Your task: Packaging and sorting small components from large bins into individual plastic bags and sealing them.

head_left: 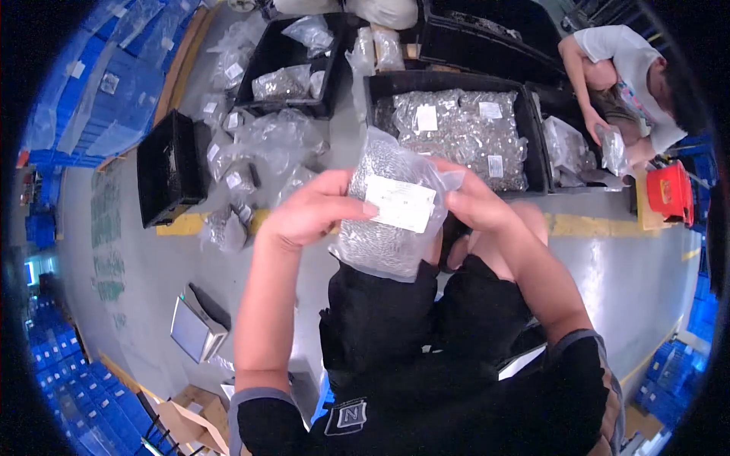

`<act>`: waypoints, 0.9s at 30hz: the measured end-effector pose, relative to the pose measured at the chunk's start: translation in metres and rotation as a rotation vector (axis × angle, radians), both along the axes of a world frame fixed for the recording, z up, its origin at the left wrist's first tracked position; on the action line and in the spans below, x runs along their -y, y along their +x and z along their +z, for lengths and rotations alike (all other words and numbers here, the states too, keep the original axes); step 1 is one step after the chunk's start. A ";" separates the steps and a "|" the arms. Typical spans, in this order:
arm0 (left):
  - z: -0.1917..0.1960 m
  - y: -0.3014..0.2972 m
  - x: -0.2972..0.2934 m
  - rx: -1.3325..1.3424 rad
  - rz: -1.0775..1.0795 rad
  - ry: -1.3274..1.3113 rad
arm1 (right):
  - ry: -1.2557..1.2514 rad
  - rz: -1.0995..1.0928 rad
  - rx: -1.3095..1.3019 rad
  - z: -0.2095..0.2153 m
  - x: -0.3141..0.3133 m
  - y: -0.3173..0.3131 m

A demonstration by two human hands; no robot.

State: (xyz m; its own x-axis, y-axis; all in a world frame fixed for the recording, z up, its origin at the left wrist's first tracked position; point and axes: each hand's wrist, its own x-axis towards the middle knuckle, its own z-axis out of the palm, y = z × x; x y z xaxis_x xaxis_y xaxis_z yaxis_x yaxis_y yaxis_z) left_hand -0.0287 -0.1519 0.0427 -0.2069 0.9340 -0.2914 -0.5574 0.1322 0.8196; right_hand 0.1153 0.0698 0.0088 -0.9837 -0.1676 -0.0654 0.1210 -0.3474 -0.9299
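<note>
A clear plastic bag of small metal parts [380,247] is held up above my lap between both hands. A white label [414,216] is on its upper side. My left hand [315,209] is closed on the bag's left side, its thumb lying on the label's edge. At the other side my right hand [479,201] pinches the loose plastic. Just beyond the bag stands a black crate [536,144] filled with similar labelled bags [456,121]. What the metal parts are is too small to tell.
Loose plastic bags [277,137] lie on the floor at the left, near a black bin [171,167] and another black crate [334,76]. A scale [198,330] sits at lower left. At right, a seated person [627,76] holds a bag near a red bin [669,194].
</note>
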 end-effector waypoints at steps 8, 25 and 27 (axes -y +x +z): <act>-0.006 -0.007 -0.003 -0.394 -0.211 -0.101 | 0.135 0.063 0.278 -0.006 0.006 -0.009; -0.092 0.069 0.047 0.459 0.785 0.014 | 0.322 -0.054 0.222 -0.015 0.011 -0.023; -0.097 0.060 0.034 0.693 0.899 0.122 | 0.348 -0.098 0.330 -0.019 0.013 -0.035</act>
State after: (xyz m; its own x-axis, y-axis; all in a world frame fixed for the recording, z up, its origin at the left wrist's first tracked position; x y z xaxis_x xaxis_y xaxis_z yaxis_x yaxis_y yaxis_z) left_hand 0.0314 -0.1856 -0.0546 -0.6451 0.5591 -0.5208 -0.7475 -0.6031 0.2784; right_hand 0.0806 0.0568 -0.0103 -0.9110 0.0121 -0.4122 0.4113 -0.0472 -0.9103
